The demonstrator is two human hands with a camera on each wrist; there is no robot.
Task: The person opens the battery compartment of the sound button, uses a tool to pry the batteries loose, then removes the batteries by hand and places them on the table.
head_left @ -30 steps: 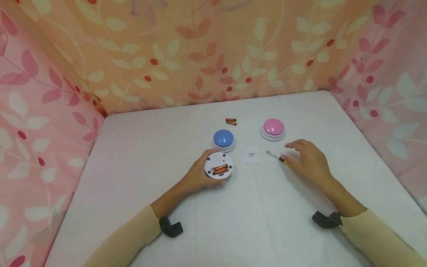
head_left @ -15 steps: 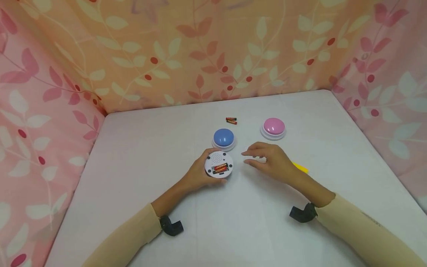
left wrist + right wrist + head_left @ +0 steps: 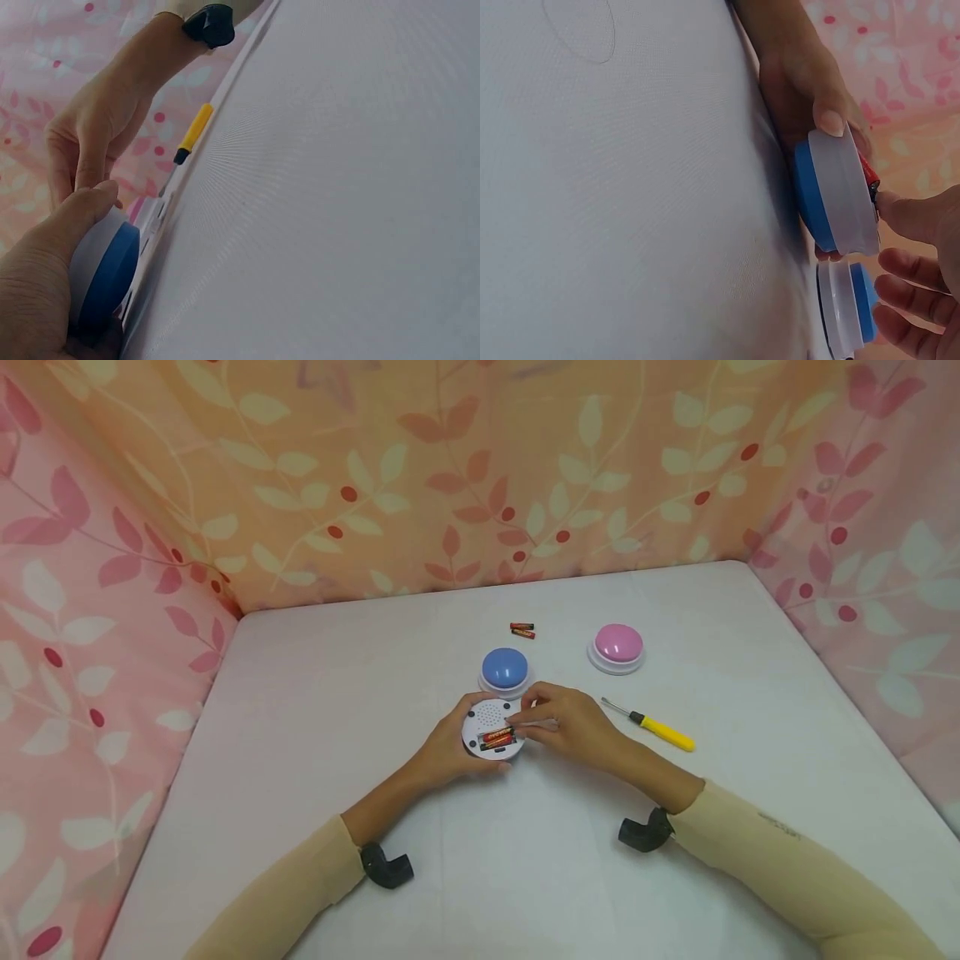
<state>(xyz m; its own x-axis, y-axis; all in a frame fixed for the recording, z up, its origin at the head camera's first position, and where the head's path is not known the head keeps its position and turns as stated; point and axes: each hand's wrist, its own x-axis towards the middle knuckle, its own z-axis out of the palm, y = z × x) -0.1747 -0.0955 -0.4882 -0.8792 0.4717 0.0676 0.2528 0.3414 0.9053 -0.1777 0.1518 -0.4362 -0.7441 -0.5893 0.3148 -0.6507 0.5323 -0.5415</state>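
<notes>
Round white button (image 3: pixel 490 713), blue dome (image 3: pixel 814 196), two red batteries (image 3: pixel 497 738) — left fingers (image 3: pixel 470 700) clamp it, right fingers (image 3: pixel 542 690) pinch a white cover (image 3: pixel 538 724).

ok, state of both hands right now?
Left hand: closed, holding a round blue-and-white plastic button.
Right hand: closed, pinching what looks like a thin white plastic piece.
</notes>
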